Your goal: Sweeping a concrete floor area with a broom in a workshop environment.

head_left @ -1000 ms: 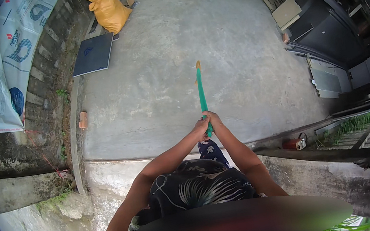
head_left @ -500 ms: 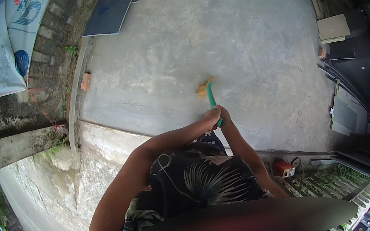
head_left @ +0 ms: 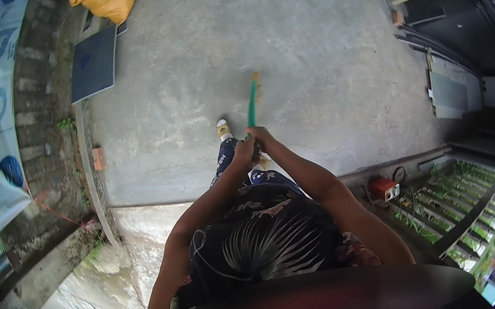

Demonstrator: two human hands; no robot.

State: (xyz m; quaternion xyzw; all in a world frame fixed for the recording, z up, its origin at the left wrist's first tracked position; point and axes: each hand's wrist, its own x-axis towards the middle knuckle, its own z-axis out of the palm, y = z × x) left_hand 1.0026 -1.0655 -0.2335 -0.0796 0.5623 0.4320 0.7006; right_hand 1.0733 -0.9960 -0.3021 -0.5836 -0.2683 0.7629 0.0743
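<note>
Both my hands are closed around the green handle of a broom point(head_left: 251, 106). My right hand point(head_left: 263, 138) grips it a little farther up toward the head, and my left hand point(head_left: 245, 151) sits just behind, close against it. The handle slants away from me over the concrete floor point(head_left: 324, 68). At its far end the tan bristles are seen nearly edge-on and partly hidden by the handle; whether they touch the floor I cannot tell. My foot in a light shoe point(head_left: 222, 127) stands left of the handle.
A dark flat panel point(head_left: 94, 65) and a yellow sack point(head_left: 115, 2) lie at the far left. One brick point(head_left: 98, 159) rests by the left kerb. Boards and panels point(head_left: 450, 88) lean along the right side. A red box-shaped device point(head_left: 384, 188) stands at the near right.
I have moved forward over the floor, and a foot has come into view. The broom has swung: its bristles, earlier spread to the left of the handle, now lie in line ahead.
</note>
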